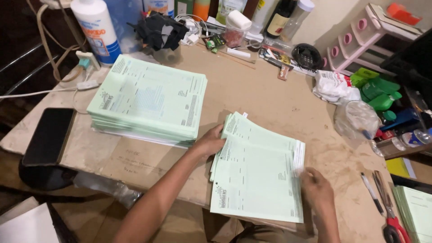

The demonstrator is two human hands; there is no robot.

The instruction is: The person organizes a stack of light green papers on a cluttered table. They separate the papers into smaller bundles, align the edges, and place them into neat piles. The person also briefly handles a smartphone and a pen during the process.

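On the counter: a worn brown counter [270, 96] fills the view from above, crowded along its far edge and right side.
Tall stack: a thick pile of pale green printed forms [150, 99] sits left of centre, edges squared, white sheets showing near its bottom.
Small stack: a thinner, fanned bundle of the same green forms [258, 173] lies nearer the person, right of the tall stack and apart from it, its lower edge hanging over the counter's front.
Left hand: the left hand [210, 141] rests on the small stack's left edge, its grip lightly closed on the sheets, fingers curled over the paper.
Right hand: the right hand [317, 186] touches the small stack's right edge, fingers bent against the fanned sheet ends; whether it pinches them I cannot tell.
Phone: a dark phone [49, 135] lies flat at the counter's left end.
White bottle: a white bottle with a blue label [96, 29] stands at the far left.
Plastic bag: a crumpled clear bag [355, 119] lies at the right.
Scissors: red-handled scissors [389, 211] lie at the near right.
Pen: a pen [371, 193] lies just beside the scissors.
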